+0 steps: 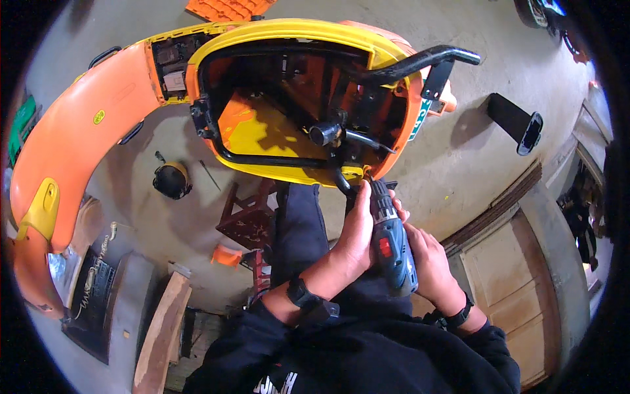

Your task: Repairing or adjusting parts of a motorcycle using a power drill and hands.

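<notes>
A blue and black cordless drill [394,253] with a red switch points away from me, its black chuck at the lower right rim of an orange and yellow hollow body shell [282,172]. My right hand [430,262] is closed round the drill from the right; its grip is hidden beneath. My left hand [357,226] is closed about the drill's front, thumb up beside the chuck, with fingertips showing on the far side. The bit's tip cannot be made out. Inside the shell runs a black tube frame [275,159], with a short round stub [323,134] near its middle.
A bent black bar [426,62] juts from the shell's right. A long orange panel [92,144] curves down the left. On the floor are a dark red stool [246,220], a black round container [172,180] and a black hollow part [515,121]. A pale door panel [508,276] lies right.
</notes>
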A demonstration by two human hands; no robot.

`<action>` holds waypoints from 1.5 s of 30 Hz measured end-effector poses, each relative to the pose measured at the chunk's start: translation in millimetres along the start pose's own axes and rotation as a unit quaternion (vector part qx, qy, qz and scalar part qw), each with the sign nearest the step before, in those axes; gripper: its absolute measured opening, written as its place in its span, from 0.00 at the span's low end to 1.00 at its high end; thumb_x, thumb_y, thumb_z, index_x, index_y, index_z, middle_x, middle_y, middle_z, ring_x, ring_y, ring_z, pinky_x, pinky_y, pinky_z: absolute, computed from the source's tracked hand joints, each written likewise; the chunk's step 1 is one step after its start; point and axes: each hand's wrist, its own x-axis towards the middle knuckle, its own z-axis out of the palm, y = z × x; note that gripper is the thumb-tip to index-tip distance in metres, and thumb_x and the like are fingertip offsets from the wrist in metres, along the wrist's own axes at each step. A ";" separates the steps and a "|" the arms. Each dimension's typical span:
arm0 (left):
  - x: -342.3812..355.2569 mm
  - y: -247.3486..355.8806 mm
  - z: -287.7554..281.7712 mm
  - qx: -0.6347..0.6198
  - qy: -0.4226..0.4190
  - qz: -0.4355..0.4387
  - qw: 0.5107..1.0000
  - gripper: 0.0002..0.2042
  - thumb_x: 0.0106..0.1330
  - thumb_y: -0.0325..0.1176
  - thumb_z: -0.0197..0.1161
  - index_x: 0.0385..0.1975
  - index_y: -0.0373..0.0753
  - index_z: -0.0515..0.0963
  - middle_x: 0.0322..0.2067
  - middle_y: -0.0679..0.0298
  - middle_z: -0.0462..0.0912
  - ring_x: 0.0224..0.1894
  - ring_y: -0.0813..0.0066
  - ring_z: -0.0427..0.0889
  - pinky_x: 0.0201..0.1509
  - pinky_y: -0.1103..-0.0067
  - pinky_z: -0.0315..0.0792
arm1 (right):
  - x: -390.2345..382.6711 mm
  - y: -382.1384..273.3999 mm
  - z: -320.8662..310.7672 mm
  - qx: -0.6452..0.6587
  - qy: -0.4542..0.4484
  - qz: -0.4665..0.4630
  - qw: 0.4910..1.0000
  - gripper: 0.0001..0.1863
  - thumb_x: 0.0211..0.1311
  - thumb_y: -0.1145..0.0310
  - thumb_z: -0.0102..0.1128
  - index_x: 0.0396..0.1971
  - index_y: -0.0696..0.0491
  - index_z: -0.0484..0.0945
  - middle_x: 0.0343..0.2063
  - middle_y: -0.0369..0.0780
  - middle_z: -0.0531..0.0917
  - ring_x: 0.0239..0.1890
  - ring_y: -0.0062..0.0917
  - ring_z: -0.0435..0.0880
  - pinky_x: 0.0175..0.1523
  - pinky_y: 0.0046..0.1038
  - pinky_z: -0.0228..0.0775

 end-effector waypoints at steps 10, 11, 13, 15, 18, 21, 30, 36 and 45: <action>-6.0 16.9 -10.4 0.135 0.017 -0.019 0.990 0.20 0.73 0.51 0.48 0.46 0.39 0.73 0.38 0.59 0.85 0.40 0.71 0.84 0.48 0.76 0.76 | 2.5 -11.0 6.4 0.065 -0.014 0.005 0.998 0.26 0.41 0.66 0.70 0.42 0.60 0.73 0.31 0.51 0.82 0.35 0.48 0.84 0.41 0.39 0.76; -3.9 13.6 -6.9 0.119 0.016 -0.019 0.993 0.20 0.73 0.52 0.49 0.45 0.40 0.73 0.37 0.58 0.85 0.40 0.70 0.85 0.48 0.76 0.76 | 1.7 -9.6 10.4 0.060 -0.011 0.000 0.998 0.26 0.41 0.66 0.70 0.42 0.60 0.72 0.30 0.50 0.82 0.34 0.48 0.84 0.40 0.39 0.76; 2.3 5.8 -11.1 0.104 0.011 0.005 0.995 0.20 0.71 0.53 0.51 0.42 0.40 0.73 0.37 0.57 0.85 0.39 0.67 0.86 0.45 0.76 0.77 | 1.3 -11.4 11.7 0.066 -0.003 -0.005 0.998 0.27 0.41 0.65 0.71 0.42 0.60 0.72 0.29 0.50 0.82 0.32 0.47 0.84 0.39 0.38 0.76; 5.1 2.7 -10.5 0.083 0.019 0.010 0.996 0.19 0.71 0.52 0.51 0.42 0.40 0.73 0.37 0.56 0.85 0.39 0.67 0.86 0.44 0.76 0.77 | 2.2 -13.2 12.4 0.088 0.001 0.001 0.996 0.28 0.40 0.64 0.71 0.42 0.60 0.72 0.29 0.49 0.83 0.32 0.47 0.84 0.39 0.38 0.76; 9.9 1.3 -15.7 0.061 -0.008 0.015 0.998 0.19 0.70 0.52 0.53 0.40 0.39 0.73 0.34 0.57 0.84 0.38 0.66 0.86 0.43 0.76 0.77 | 2.2 -14.9 14.1 0.072 0.015 -0.005 0.997 0.28 0.40 0.65 0.71 0.43 0.60 0.73 0.29 0.48 0.83 0.32 0.46 0.85 0.39 0.37 0.77; 9.5 1.7 -15.1 0.031 -0.001 0.005 1.000 0.19 0.70 0.51 0.54 0.41 0.38 0.72 0.34 0.57 0.83 0.38 0.65 0.85 0.45 0.74 0.78 | 2.1 -12.0 18.0 0.010 0.016 -0.008 1.000 0.27 0.41 0.66 0.71 0.43 0.60 0.73 0.30 0.49 0.84 0.33 0.45 0.85 0.40 0.37 0.77; 9.1 -1.0 -18.9 -0.019 -0.037 -0.007 0.999 0.21 0.71 0.53 0.52 0.42 0.37 0.72 0.39 0.53 0.82 0.40 0.61 0.85 0.53 0.68 0.78 | 2.3 -7.8 19.3 0.015 0.018 -0.032 0.999 0.25 0.42 0.65 0.71 0.41 0.60 0.73 0.29 0.48 0.83 0.31 0.45 0.85 0.38 0.37 0.77; 5.2 2.1 -16.0 -0.003 -0.025 -0.004 1.000 0.25 0.72 0.56 0.44 0.43 0.38 0.74 0.38 0.54 0.83 0.40 0.62 0.85 0.51 0.69 0.78 | 1.6 -9.8 21.6 0.038 0.014 -0.002 0.999 0.24 0.41 0.65 0.71 0.38 0.59 0.73 0.29 0.48 0.82 0.31 0.45 0.84 0.38 0.38 0.76; 7.7 0.7 -18.7 -0.001 -0.026 -0.004 1.000 0.26 0.72 0.57 0.42 0.42 0.38 0.74 0.35 0.55 0.83 0.37 0.62 0.84 0.50 0.69 0.79 | 1.1 -6.2 25.3 0.035 0.034 -0.026 0.998 0.26 0.40 0.67 0.71 0.41 0.60 0.73 0.29 0.47 0.82 0.30 0.44 0.84 0.38 0.37 0.77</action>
